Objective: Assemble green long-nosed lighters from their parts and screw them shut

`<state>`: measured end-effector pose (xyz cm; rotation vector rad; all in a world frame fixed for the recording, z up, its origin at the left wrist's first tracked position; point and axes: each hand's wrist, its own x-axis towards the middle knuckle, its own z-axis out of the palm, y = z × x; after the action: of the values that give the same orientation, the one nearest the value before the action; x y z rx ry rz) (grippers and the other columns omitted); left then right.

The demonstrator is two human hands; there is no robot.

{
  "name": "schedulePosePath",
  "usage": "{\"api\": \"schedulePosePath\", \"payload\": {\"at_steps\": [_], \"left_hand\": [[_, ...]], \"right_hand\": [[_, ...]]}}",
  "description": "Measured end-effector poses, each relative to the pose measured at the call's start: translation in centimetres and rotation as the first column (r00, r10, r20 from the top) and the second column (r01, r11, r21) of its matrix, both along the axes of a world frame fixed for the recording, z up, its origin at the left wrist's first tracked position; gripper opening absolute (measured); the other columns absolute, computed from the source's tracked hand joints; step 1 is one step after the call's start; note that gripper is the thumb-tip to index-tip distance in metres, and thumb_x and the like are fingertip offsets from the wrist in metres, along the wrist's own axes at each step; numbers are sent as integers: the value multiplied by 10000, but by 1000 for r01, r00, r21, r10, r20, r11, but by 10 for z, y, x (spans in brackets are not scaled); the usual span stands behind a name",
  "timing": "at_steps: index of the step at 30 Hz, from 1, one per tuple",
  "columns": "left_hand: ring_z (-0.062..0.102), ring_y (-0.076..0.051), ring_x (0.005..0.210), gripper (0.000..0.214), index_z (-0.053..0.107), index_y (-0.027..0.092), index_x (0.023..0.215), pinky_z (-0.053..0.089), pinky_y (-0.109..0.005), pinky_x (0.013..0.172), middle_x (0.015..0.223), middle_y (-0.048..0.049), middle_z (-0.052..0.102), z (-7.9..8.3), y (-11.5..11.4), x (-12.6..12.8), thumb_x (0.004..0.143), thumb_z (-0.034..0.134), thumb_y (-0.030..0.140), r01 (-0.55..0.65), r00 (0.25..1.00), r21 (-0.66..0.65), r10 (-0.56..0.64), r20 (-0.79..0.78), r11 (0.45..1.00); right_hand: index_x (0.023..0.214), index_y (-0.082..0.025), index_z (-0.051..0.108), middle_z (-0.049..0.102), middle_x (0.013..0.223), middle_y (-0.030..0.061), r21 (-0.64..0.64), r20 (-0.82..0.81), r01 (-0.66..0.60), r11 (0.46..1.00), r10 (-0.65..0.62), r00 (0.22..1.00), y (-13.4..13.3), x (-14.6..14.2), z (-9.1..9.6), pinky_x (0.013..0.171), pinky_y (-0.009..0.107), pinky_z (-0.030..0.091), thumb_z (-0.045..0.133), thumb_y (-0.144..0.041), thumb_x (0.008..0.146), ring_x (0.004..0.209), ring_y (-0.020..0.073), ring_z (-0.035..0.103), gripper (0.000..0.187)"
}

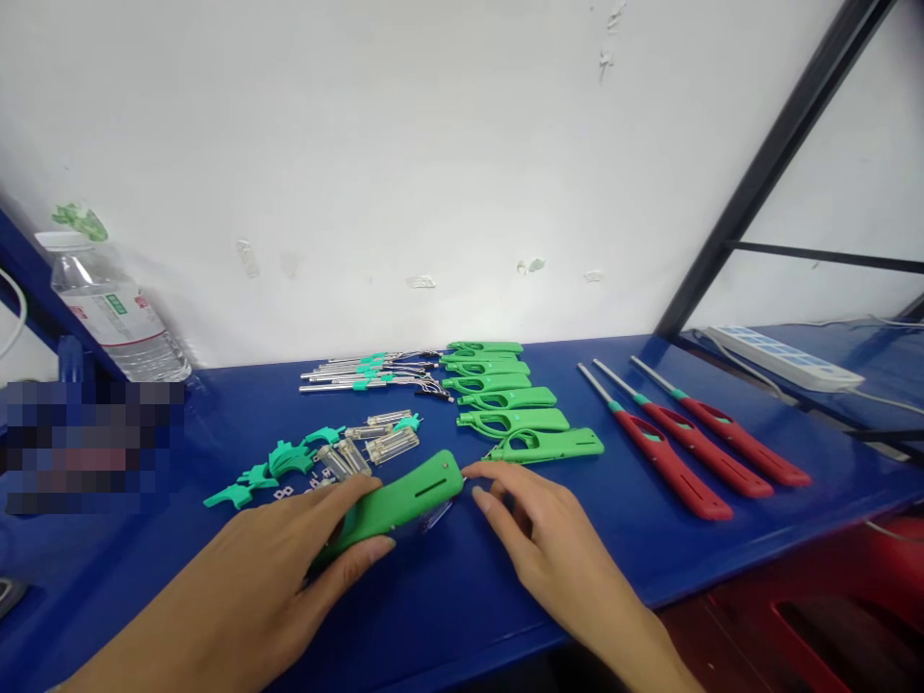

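My left hand is closed round a green plastic lighter handle shell, thumb below and fingers over the top, just above the blue table. My right hand rests on the table to the right of the shell, its fingers stretched out, with the fingertips near the shell's end; it holds nothing. A row of green handle shells lies behind my hands. Metal rods with teal collars lie at the back. Teal trigger pieces and small clear cartridges lie just behind my left hand.
Three finished red long lighters lie on the right of the table. A water bottle stands at the back left against the white wall. A white power strip lies at the far right beyond a black slanted frame bar.
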<state>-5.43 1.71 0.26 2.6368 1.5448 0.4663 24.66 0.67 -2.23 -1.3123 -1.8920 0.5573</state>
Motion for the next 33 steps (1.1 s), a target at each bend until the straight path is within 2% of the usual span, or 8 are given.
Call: {"api": "schedulePosePath", "payload": {"at_steps": [6, 13, 16, 19, 21, 24, 29, 33], "left_hand": [[801, -368, 1276, 643, 675, 366, 1541, 664, -491, 1007, 1495, -14, 784, 1, 4, -4, 1141, 381, 775, 3, 1000, 4, -3, -11, 1000], [799, -363, 1285, 614, 639, 375, 1566, 670, -521, 998, 1533, -7, 759, -2, 3, -3, 1179, 314, 723, 34, 999, 28, -33, -41, 999], [812, -338, 1262, 586, 607, 371, 1583, 674, -500, 994, 1519, 2, 769, -7, 2, -4, 1190, 322, 699, 46, 998, 72, -42, -55, 996], [821, -320, 1244, 583, 610, 341, 1565, 677, -454, 977, 1488, -18, 788, -9, 2, -4, 1196, 320, 686, 55, 997, 121, -48, -63, 991], [818, -317, 1248, 573, 629, 333, 1538, 679, -428, 956, 1479, -26, 791, -7, 3, -2, 1196, 328, 680, 62, 996, 115, -55, -63, 991], [808, -329, 1260, 539, 661, 345, 1521, 688, -397, 887, 1491, -33, 775, -2, 2, 0, 1190, 373, 656, 70, 995, 46, -67, -74, 996], [787, -363, 1302, 455, 706, 406, 1523, 702, -419, 927, 1551, -40, 727, 3, 0, 3, 1127, 566, 582, 41, 994, -102, -51, -97, 994], [770, -397, 1331, 452, 720, 499, 1511, 665, -531, 1075, 1596, -34, 703, 0, -3, 7, 1069, 658, 568, 19, 994, -211, -42, -105, 977]], "right_hand": [[1487, -379, 706, 755, 1151, 29, -3, 371, -105, 994, 99, 923, -8, -8, 5, 745, 385, 524, 716, -440, 1119, 924, 295, 794, 373], [1120, -356, 754, 757, 1039, -87, -113, 292, -284, 952, 305, 906, -18, -7, 14, 848, 329, 482, 991, -571, 838, 937, 219, 770, 426], [1092, -342, 739, 768, 1038, -99, -61, 290, -342, 938, 344, 893, -19, -6, 10, 806, 313, 465, 961, -580, 868, 901, 189, 780, 396], [1103, -326, 719, 773, 995, -89, 94, 261, -391, 915, 357, 897, -19, -5, 7, 748, 299, 465, 810, -641, 987, 835, 157, 784, 348], [1117, -316, 707, 774, 1010, -63, 203, 181, -364, 909, 331, 926, -18, -3, 7, 746, 282, 493, 686, -668, 1065, 833, 142, 784, 357], [1057, -297, 687, 778, 1095, -8, 331, -88, -269, 904, 313, 946, -17, 0, 6, 670, 243, 541, 563, -697, 1127, 739, 114, 745, 425], [1107, -306, 605, 828, 943, -10, 294, -607, -41, 955, 220, 764, -16, 1, -2, 515, 189, 550, 414, -571, 1224, 597, 115, 728, 347], [1030, -278, 575, 759, 731, -52, 284, -753, 150, 947, 123, 646, -14, 2, -2, 461, 161, 519, 363, -484, 1252, 448, 88, 617, 370]]}}
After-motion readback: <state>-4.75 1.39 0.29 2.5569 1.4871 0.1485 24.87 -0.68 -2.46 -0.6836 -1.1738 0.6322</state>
